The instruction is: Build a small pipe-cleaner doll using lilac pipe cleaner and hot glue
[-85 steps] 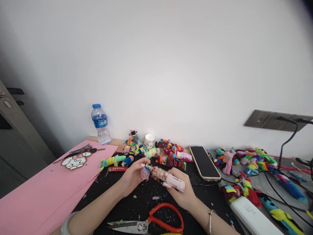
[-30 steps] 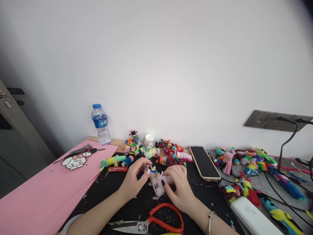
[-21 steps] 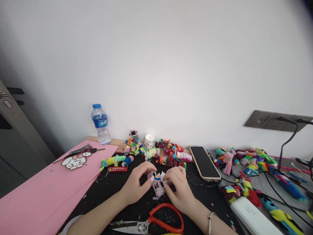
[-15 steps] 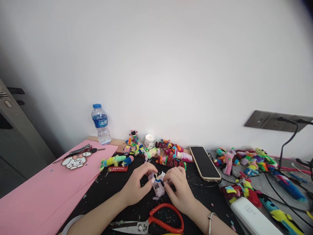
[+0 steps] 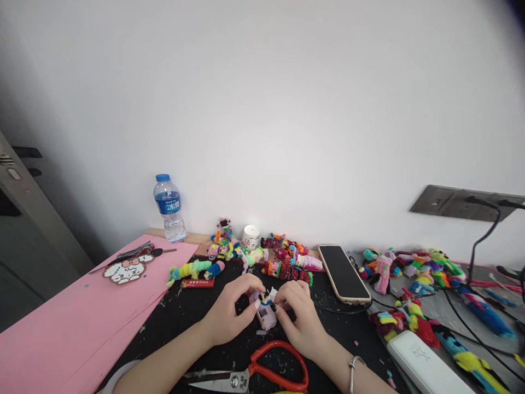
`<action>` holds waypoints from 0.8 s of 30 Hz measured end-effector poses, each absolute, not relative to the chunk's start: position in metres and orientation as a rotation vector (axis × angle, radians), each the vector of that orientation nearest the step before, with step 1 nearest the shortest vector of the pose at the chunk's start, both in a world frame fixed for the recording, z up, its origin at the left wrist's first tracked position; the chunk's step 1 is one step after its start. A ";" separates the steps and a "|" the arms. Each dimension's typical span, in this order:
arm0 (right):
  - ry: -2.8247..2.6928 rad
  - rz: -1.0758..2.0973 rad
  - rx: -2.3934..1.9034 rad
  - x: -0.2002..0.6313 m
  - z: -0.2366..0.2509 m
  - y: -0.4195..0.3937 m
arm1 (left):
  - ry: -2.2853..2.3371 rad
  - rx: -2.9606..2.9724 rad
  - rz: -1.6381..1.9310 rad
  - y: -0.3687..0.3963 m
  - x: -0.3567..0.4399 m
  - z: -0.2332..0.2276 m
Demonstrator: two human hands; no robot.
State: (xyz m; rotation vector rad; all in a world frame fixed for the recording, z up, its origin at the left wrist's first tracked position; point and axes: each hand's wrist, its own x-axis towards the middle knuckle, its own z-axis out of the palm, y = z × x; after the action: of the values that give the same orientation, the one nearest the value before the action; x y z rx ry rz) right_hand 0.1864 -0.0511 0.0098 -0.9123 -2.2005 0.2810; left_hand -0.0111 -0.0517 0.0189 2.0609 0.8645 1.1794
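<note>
Two hands point(image 5: 229, 314) point(image 5: 301, 317) pinching pink toy point(image 5: 266, 313) (perhaps plastic), water bottle point(image 5: 169, 209) part-full

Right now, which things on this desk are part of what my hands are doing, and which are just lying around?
In hand: left hand, right hand, small pink piece pinched between them.

Lying about: red scissors, phone, water bottle, power bank, pink paper.
</note>
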 end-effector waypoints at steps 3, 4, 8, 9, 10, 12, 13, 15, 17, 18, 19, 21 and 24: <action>-2.197 0.292 -0.918 0.186 0.009 -0.051 | 0.853 2.077 1.176 -0.052 -0.011 0.019; -2.194 0.295 -0.919 0.186 0.009 -0.051 | 0.850 2.080 1.176 -0.052 -0.012 0.019; -2.184 0.315 -0.921 0.186 0.010 -0.051 | 0.844 2.089 1.177 -0.051 -0.012 0.020; -2.181 0.320 -0.923 0.186 0.010 -0.051 | 0.843 2.093 1.179 -0.051 -0.012 0.020; -2.177 0.324 -0.925 0.186 0.010 -0.051 | 0.841 2.098 1.181 -0.051 -0.012 0.020; -2.174 0.330 -0.928 0.185 0.010 -0.051 | 0.838 2.107 1.179 -0.051 -0.012 0.021; -2.174 0.332 -0.929 0.185 0.011 -0.051 | 0.838 2.111 1.176 -0.051 -0.012 0.021; -2.175 0.332 -0.929 0.185 0.011 -0.051 | 0.841 2.115 1.172 -0.051 -0.012 0.021; -2.178 0.335 -0.928 0.185 0.011 -0.051 | 0.839 2.118 1.171 -0.052 -0.012 0.021; -2.178 0.337 -0.927 0.185 0.010 -0.051 | 0.837 2.119 1.170 -0.052 -0.012 0.021; -2.178 0.341 -0.924 0.185 0.010 -0.051 | 0.834 2.122 1.171 -0.052 -0.012 0.021; -2.178 0.349 -0.920 0.186 0.009 -0.052 | 0.830 2.124 1.172 -0.052 -0.012 0.021; -2.180 0.355 -0.923 0.186 0.009 -0.052 | 0.830 2.125 1.176 -0.052 -0.012 0.022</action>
State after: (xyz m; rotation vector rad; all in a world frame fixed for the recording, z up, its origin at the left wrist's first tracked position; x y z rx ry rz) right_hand 0.1859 -0.0518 0.0091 -0.9234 -2.1800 0.3551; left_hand -0.0118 -0.0519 0.0221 2.1245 0.8305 1.1763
